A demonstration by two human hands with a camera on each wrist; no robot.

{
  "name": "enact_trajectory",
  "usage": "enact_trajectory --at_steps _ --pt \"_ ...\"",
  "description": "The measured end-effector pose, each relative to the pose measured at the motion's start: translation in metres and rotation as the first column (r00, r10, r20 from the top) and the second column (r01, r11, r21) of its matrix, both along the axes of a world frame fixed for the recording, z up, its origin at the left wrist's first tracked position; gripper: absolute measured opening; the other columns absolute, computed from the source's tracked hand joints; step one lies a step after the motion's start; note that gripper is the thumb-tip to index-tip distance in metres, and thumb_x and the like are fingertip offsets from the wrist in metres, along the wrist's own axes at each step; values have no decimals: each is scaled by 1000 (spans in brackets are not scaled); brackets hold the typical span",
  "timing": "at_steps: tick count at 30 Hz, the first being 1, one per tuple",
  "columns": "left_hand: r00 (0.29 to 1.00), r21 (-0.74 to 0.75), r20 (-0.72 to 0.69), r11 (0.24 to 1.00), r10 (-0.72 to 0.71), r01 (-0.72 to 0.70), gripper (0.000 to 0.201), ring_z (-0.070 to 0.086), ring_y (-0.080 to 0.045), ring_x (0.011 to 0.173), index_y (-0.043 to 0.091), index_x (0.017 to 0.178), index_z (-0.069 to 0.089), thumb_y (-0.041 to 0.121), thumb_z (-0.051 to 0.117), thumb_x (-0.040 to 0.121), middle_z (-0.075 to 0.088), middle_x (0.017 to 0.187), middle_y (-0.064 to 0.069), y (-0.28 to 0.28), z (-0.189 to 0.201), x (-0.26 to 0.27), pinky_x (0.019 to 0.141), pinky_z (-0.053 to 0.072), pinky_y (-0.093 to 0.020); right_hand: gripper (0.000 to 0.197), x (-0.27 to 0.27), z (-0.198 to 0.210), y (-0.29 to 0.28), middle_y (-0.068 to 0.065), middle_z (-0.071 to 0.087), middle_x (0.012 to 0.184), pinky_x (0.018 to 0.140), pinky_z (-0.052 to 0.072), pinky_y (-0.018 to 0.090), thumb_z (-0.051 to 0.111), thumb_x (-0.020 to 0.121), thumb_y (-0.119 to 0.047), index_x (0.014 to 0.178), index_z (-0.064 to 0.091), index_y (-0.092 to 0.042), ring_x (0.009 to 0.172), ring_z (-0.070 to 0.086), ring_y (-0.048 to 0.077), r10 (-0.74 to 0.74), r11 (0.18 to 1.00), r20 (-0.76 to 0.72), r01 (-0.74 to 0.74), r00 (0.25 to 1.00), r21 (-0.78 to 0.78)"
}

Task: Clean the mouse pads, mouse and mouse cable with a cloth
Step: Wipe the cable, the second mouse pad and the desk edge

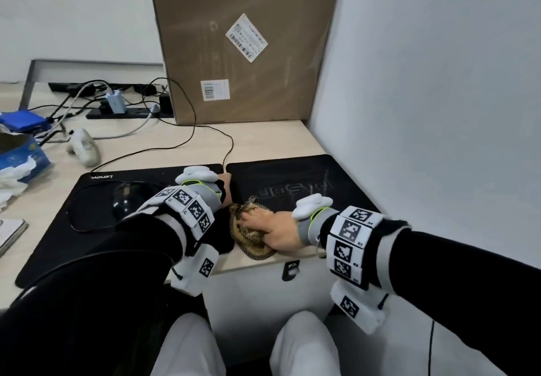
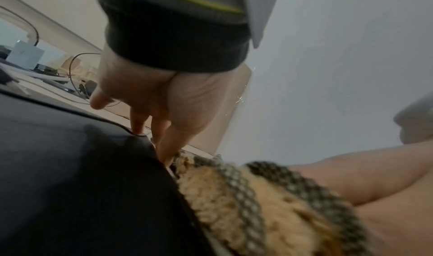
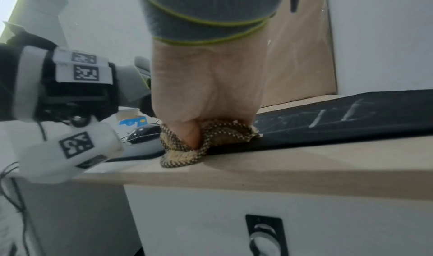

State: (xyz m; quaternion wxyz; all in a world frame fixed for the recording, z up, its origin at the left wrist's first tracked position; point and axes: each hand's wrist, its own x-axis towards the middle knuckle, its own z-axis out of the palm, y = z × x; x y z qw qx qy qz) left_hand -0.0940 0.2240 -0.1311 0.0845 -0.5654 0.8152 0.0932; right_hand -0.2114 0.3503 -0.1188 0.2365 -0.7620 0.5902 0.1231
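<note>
Cloth on right pad, left hand steadying the pad edge.
Right hand (image 1: 273,230) curls its fingers round a bunched tan-and-dark knit cloth (image 1: 251,245), pressing it on the near-left corner of the right mouse pad (image 1: 307,179). Cloth judged soft, light, compliant; hold it bunched under the palm. Left hand (image 2: 150,93) sets straight fingertips on the left mouse pad (image 1: 96,244) edge, gripping nothing. Pads look thin, floppy, likely to slide on the bench (image 3: 293,169). Mouse (image 1: 128,200) lies left of the left hand.

Two black mouse pads (image 1: 292,176) are lying side by side, a black mouse (image 1: 127,197) sitting on the left one, a crumpled tan cloth (image 1: 248,238) lying at the right pad's near-left corner.
</note>
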Motion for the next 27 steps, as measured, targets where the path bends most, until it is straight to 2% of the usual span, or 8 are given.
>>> enact_trajectory --at_steps 3,7,13,17,20,23,25,27 --pt "999 11 16 999 -34 34 48 51 -29 125 9 139 39 19 46 93 49 139 -12 17 3 -1 102 40 -35 63 -1 7 12 -1 3 160 117 -2 21 34 93 1 150 14 -17 148 -1 15 -21 999 13 21 1000 -35" --pt "995 41 28 994 -101 99 54 52 -28 124 7 133 44 30 59 86 53 135 -11 31 4 0 106 42 -37 60 -38 18 30 9 6 159 105 -3 12 33 95 5 149 10 -6 148 6 19 -172 982 15 172 985 -82" --pt "992 37 72 994 -102 99 59 54 -26 122 10 132 45 35 64 82 53 134 -7 41 3 3 103 45 -36 59 -96 20 61 9 2 160 114 1 21 29 95 2 150 8 -8 148 6 20 -442 894 -94 428 892 -137" --pt "995 27 30 995 -97 96 67 53 -23 125 10 136 44 35 69 79 52 138 -5 36 4 3 105 44 -34 57 -88 13 54 9 5 160 119 3 30 31 97 -7 150 10 -13 148 5 26 -432 898 -137 412 891 -154" --pt "995 26 37 995 -95 94 75 51 -22 127 12 141 39 36 72 77 49 141 -2 30 4 3 106 42 -31 52 -56 15 51 15 17 156 113 3 28 34 98 -11 147 19 -4 145 14 29 -299 947 -154 272 942 -172" --pt "990 39 81 993 -117 114 60 56 -24 116 17 131 46 34 70 78 56 129 -3 29 8 1 95 45 -29 52 -7 12 42 13 19 156 115 6 30 37 98 -15 147 23 -7 144 14 30 -122 979 -150 94 981 -180" --pt "988 38 107 993 -111 108 15 53 -25 87 24 95 49 24 60 86 55 91 -4 29 8 -1 75 42 -25 54 17 5 32 11 13 158 117 4 33 34 99 -19 148 16 -9 146 9 30 -54 986 -164 26 985 -165" --pt "993 39 85 996 -81 78 17 43 -19 66 20 77 40 16 49 92 40 71 1 27 7 -3 58 34 -16 54 29 2 25 12 11 158 118 3 35 32 100 -20 149 12 -8 146 8 32 -31 986 -189 -1 982 -168"
